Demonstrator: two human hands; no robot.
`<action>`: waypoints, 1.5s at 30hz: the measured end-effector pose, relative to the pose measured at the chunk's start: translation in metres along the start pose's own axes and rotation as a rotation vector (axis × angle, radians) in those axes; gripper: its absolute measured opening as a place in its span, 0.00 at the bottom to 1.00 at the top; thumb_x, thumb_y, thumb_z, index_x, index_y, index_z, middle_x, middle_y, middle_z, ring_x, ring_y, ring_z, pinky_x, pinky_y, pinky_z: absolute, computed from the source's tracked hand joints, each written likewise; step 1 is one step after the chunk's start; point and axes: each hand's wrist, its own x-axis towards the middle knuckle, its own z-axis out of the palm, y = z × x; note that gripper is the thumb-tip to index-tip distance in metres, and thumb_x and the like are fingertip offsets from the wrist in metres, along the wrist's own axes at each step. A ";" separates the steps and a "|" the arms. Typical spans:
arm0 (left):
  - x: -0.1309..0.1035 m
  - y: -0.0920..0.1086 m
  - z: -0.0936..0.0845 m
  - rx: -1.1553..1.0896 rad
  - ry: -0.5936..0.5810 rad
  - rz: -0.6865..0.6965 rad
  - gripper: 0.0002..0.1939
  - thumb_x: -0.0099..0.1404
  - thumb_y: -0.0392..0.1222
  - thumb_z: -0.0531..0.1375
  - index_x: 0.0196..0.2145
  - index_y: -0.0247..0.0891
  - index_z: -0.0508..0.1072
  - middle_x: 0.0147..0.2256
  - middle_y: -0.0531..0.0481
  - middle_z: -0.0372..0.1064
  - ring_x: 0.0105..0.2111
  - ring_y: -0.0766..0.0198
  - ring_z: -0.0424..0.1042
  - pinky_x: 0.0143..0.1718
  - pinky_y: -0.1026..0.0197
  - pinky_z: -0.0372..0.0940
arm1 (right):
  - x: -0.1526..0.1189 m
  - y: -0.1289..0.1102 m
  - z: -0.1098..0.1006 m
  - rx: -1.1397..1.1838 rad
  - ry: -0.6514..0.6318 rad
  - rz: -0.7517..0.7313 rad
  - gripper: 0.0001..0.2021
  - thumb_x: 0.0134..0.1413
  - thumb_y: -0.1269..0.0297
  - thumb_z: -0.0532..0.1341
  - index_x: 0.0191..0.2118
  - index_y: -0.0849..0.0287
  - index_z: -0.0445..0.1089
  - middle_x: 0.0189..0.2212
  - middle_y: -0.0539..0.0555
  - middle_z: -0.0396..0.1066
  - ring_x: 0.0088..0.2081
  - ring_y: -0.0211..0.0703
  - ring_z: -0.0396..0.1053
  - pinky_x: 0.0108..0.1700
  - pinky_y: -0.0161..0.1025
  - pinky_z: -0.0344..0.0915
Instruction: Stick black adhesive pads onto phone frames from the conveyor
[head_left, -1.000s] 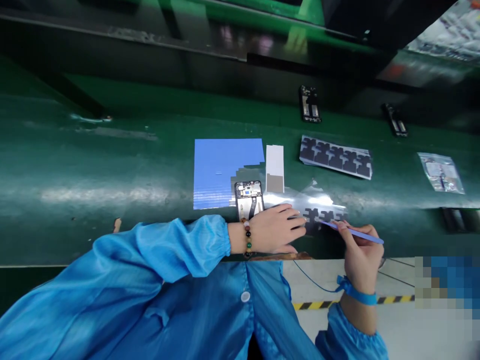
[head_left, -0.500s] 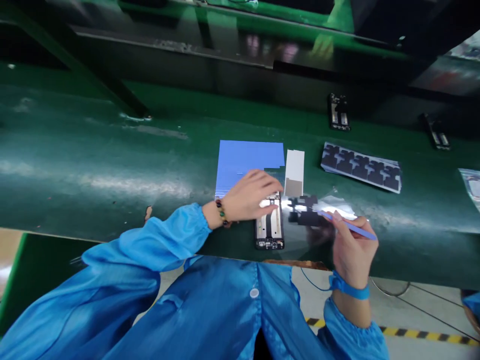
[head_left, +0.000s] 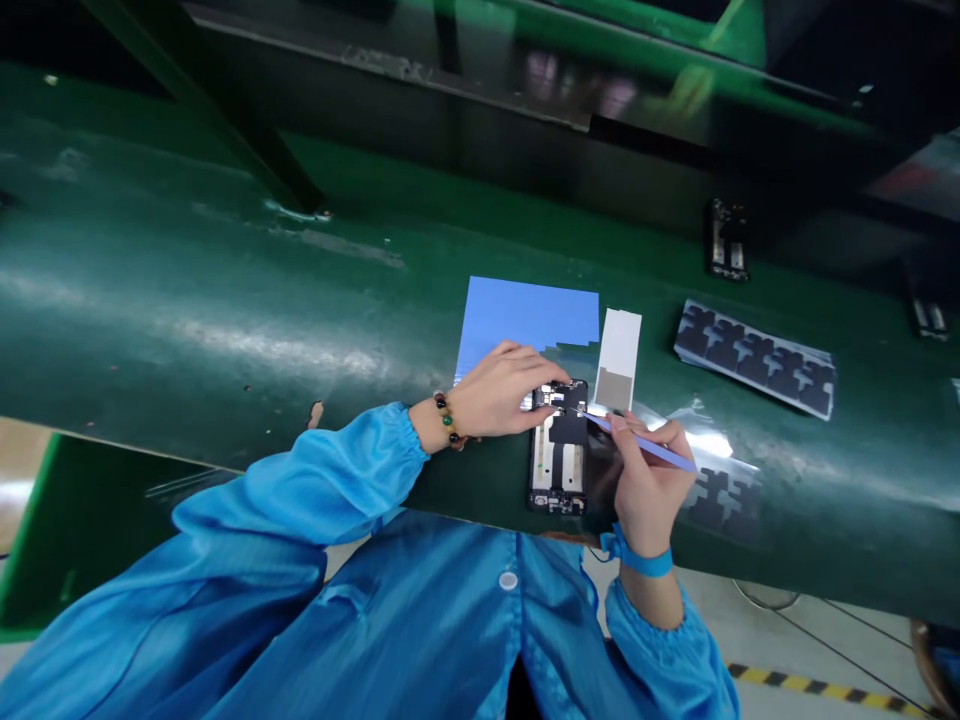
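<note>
My right hand [head_left: 652,482] pinches tweezers [head_left: 660,450] at the sticker [head_left: 568,429], now off its film [head_left: 724,500] and over the phone [head_left: 558,470], seemingly being placed; my left hand [head_left: 504,392], thumb and fingers parted, is at the phone's top.

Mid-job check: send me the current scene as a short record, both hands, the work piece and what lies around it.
Left hand: at the far end of the open phone, thumb and forefinger apart
Right hand: holding a slim purple tool, tip at the black piece
Black piece: over the phone's far half; whether stuck down, cannot tell
Beyond the phone: blue sheet, white card
Beside right hand: clear sheet with black shapes
Farther right: stack of printed strips
</note>
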 end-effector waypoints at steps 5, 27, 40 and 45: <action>0.000 0.000 -0.001 -0.011 -0.005 -0.018 0.17 0.71 0.43 0.63 0.56 0.43 0.73 0.54 0.49 0.78 0.54 0.55 0.74 0.56 0.50 0.58 | -0.001 -0.002 0.001 0.026 0.005 0.010 0.20 0.52 0.63 0.76 0.30 0.52 0.61 0.27 0.45 0.80 0.36 0.45 0.83 0.69 0.58 0.66; -0.001 -0.002 0.001 0.002 0.009 0.014 0.17 0.71 0.42 0.64 0.55 0.42 0.73 0.54 0.49 0.78 0.54 0.55 0.74 0.56 0.50 0.58 | -0.002 -0.005 0.004 -0.015 -0.002 -0.003 0.18 0.54 0.64 0.74 0.29 0.53 0.61 0.26 0.46 0.80 0.36 0.46 0.83 0.68 0.59 0.65; 0.000 -0.002 0.001 -0.001 0.008 0.022 0.16 0.71 0.42 0.64 0.55 0.42 0.74 0.54 0.49 0.78 0.54 0.55 0.74 0.57 0.50 0.59 | -0.002 -0.005 0.004 -0.003 0.008 0.008 0.19 0.53 0.64 0.75 0.29 0.53 0.61 0.26 0.47 0.81 0.36 0.45 0.83 0.68 0.58 0.66; -0.001 -0.003 0.002 -0.001 0.009 0.029 0.16 0.71 0.41 0.64 0.55 0.42 0.74 0.55 0.49 0.78 0.54 0.56 0.74 0.57 0.50 0.59 | -0.002 -0.005 0.003 0.017 0.022 0.034 0.18 0.52 0.64 0.75 0.30 0.53 0.62 0.26 0.45 0.80 0.37 0.46 0.83 0.68 0.59 0.65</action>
